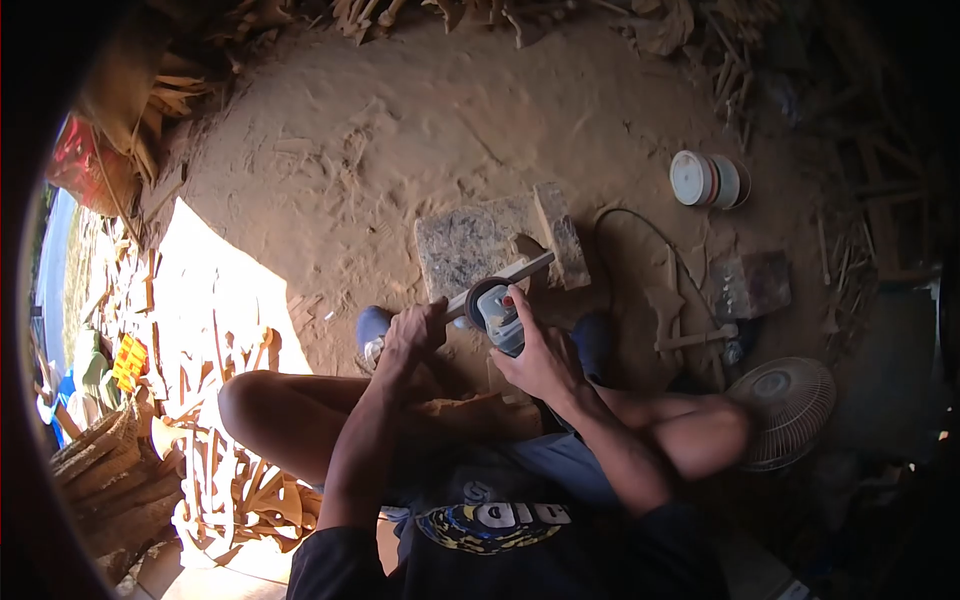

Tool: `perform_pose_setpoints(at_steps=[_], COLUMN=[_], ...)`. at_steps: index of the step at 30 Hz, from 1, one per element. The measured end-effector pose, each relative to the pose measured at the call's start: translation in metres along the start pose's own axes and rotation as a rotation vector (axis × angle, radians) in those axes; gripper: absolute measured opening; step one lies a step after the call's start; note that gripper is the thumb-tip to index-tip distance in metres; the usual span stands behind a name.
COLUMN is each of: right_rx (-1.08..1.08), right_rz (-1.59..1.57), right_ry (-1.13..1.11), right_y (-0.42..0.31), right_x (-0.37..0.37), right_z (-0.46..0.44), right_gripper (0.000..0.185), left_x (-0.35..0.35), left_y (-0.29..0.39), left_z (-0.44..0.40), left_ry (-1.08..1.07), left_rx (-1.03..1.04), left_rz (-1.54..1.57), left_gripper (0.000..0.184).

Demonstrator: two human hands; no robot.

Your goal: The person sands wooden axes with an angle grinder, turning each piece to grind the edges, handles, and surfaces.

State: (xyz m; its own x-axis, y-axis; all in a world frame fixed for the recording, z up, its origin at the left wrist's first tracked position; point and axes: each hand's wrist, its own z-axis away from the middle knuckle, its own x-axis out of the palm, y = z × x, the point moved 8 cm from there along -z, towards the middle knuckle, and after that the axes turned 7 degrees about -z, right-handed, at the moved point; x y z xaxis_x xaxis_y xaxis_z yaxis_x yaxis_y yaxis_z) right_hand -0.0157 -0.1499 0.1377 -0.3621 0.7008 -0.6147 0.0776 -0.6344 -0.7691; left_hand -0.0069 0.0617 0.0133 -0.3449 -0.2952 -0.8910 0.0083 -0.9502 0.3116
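Note:
My left hand [412, 333] is closed round the near end of a pale strip of wood [530, 266]. The strip slants up to the right, over a worn block [470, 240], with its far end close to an upright slab [562, 235]. My right hand [537, 350] grips a grey power tool with a round dark disc [494, 310], and one finger lies along its top by a red spot. The disc is at the strip's near side; whether it touches the wood cannot be made out.
A white bucket [708, 180] lies on the dirt ground at the right. A dark cable [650, 222] curves beyond my right foot. Nearer are a small block [755, 285] and a round fan [785, 412]. Wood pieces [235, 480] are heaped at the left.

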Motion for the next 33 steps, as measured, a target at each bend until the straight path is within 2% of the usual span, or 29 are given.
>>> perform_pose_setpoints(at_steps=[9, 12, 18, 24, 27, 33], right_rx=[0.206, 0.109, 0.272, -0.067, 0.029, 0.067], right_rz=[0.184, 0.176, 0.219, -0.121, -0.194, -0.206], right_ry=[-0.048, 0.09, 0.071, 0.235, 0.139, 0.131], right_y=[0.002, 0.005, 0.027, 0.027, 0.029, 0.03], right_x=[-0.007, -0.011, -0.023, -0.031, -0.019, -0.016], right_z=[0.001, 0.003, 0.006, 0.01, 0.011, 0.009], right_gripper=[0.092, 0.091, 0.09, 0.093, 0.093, 0.092], left_x=[0.004, 0.001, -0.001, 0.002, 0.007, 0.01], left_y=[-0.001, 0.003, 0.004, 0.003, 0.0, 0.0], left_z=[0.001, 0.001, 0.002, 0.001, 0.0, 0.0], left_ry=[0.001, -0.042, 0.012, 0.054, 0.031, 0.005], left_rx=[-0.018, -0.023, 0.013, 0.012, -0.005, 0.0], left_rz=[-0.04, -0.053, -0.016, -0.029, -0.033, -0.078], left_gripper=[0.023, 0.023, 0.024, 0.022, 0.023, 0.023])
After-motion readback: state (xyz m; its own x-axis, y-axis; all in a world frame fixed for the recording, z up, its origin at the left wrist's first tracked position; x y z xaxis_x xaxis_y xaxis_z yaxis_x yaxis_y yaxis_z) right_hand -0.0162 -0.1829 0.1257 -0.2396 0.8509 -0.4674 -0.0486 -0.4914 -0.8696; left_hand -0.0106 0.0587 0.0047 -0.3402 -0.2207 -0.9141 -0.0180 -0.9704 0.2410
